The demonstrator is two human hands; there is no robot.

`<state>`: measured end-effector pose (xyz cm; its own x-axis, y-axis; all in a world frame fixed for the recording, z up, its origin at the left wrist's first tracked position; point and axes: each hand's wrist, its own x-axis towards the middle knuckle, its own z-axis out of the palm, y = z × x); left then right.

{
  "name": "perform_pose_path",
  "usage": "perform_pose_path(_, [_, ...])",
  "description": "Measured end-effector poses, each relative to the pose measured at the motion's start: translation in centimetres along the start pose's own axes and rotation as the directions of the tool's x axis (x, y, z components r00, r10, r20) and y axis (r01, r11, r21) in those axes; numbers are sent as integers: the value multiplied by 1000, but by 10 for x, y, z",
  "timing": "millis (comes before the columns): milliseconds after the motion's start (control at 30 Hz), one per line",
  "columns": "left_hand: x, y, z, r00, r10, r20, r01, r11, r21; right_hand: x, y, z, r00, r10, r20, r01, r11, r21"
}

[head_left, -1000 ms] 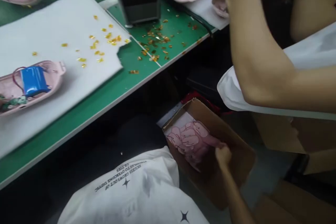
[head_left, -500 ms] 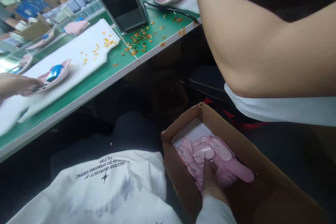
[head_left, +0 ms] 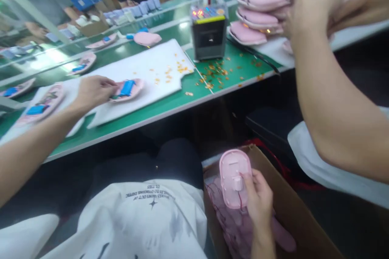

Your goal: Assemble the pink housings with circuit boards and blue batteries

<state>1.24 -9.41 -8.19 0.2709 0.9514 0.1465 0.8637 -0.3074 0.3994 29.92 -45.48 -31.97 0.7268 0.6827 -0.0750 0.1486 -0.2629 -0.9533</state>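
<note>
Pink cover [head_left: 228, 189]: up from the lower-right pile since half a second ago, raised by the right hand [head_left: 261, 198], which was down among the pieces then.
Left hand [head_left: 95, 93]: left of centre, over the bench, fingertips at the near shell's left end; whether they pinch it or merely rest there, I cannot tell.
Pink shell [head_left: 138, 88]: open side up on the white sheet [head_left: 164, 54], with a blue pack [head_left: 127, 88] inside; probably stiff, heavier where the pack sits, best steadied by its rim.
Pile of covers [head_left: 234, 226]: under the raised piece, inside the carton [head_left: 294, 210], wires tangled among them, so likely to snag.
Cover's handling: seems light, stiff and thin-walled, its smooth surface perhaps slippery; the red wire [head_left: 240, 199] looks the fragile part, so the outer edges are the place to hold.
Right-hand grip: grasping the cover by its right edge, thumb on the inner face.
</note>
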Motion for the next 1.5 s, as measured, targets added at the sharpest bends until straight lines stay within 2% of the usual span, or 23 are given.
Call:
perform_pose_path(67, [-6, -25, -7, 977, -112, -180, 84, 984, -157, 27, -91, 32, 999, -13, 33, 2, 952, 307])
perform_pose_path(100, [-11, -35, -10, 983, -105, -150, 52, 944, -325, 40, -136, 52, 998, -33, 52, 8, 901, 434])
perform_pose_path(200, [-31, -60, -20, 966, -128, -225, 5, 877, -480, 72, -249, 132, 974, -52, 219, -93, 791, 604])
perform_pose_path(267, [-45, -73, -24, 964, -156, -213, -35, 724, -689, 85, -299, 191, 923, -13, 385, -225, 794, 565])
perform_pose_path(333, [-58, -82, -26, 967, -187, -175, -44, 551, -834, 88, -326, 244, 878, 5, 478, -275, 824, 496])
perform_pose_path(400, [-68, -87, -30, 965, -193, -175, -62, 480, -875, 81, -336, 283, 858, -32, 513, -254, 841, 477])
perform_pose_path(467, [-70, -90, -34, 936, -176, -303, -162, 550, -819, 65, -336, 305, 828, -65, 557, -268, 826, 495])
perform_pose_path(567, [-63, -99, -38, 809, -91, -581, -325, 754, -570, 38, -331, 317, 821, -118, 559, -273, 779, 565])
perform_pose_path(667, [-52, -108, -35, 757, 76, -649, -432, 804, -410, 19, -323, 320, 845, -224, 486, -154, 768, 621])
perform_pose_path(733, [-48, -110, -32, 759, 134, -637, -493, 758, -427, 14, -315, 323, 829, -298, 474, -87, 768, 634])
perform_pose_path(800, [-47, -109, -29, 792, 87, -604, -486, 688, -539, 14, -307, 326, 800, -330, 501, -69, 779, 623])
perform_pose_path(900, [-48, -106, -27, 899, -101, -425, -320, 510, -798, 17, -300, 327, 802, -295, 520, -95, 796, 598])
perform_pose_path(967, [-50, -104, -26, 940, -200, -276, -183, 384, -905, 22, -305, 322, 821, -283, 496, -56, 824, 563])
perform_pose_path(1033, [-52, -104, -25, 951, -252, -182, -94, 325, -941, 32, -318, 315, 865, -380, 328, 178, 843, 508])
perform_pose_path(1067, [-52, -105, -25, 952, -257, -165, -75, 327, -942, 38, -327, 312, 846, -487, 217, 365, 825, 431])
perform_pose_path(1100, [-53, -105, -25, 955, -253, -158, -65, 340, -938, 44, -338, 310, 771, -620, 144, 560, 768, 311])
perform_pose_path(1133, [-55, -105, -26, 959, -236, -157, -65, 354, -933, 49, -350, 310, 643, -750, 154, 730, 661, 171])
perform_pose_path(1200, [-57, -103, -27, 968, -185, -169, -88, 381, -920, 57, -372, 314, 341, -823, 454, 929, 370, -27])
perform_pose_path(1233, [-59, -102, -27, 970, -164, -179, -102, 396, -912, 59, -382, 318, 226, -730, 645, 967, 249, -57])
perform_pose_path(1267, [-60, -100, -28, 970, -152, -191, -112, 417, -902, 60, -390, 322, 155, -596, 788, 983, 171, -64])
perform_pose_path(1300, [-61, -98, -29, 967, -152, -202, -116, 441, -890, 60, -395, 326, 127, -468, 875, 988, 136, -71])
perform_pose_path(1367, [-61, -95, -30, 963, -187, -192, -81, 479, -874, 60, -401, 332, 163, -318, 934, 981, 151, -120])
perform_pose_path(1500, [-52, -98, -31, 980, -201, -15, 88, 495, -865, 60, -399, 335, 328, -454, 828, 945, 166, -283])
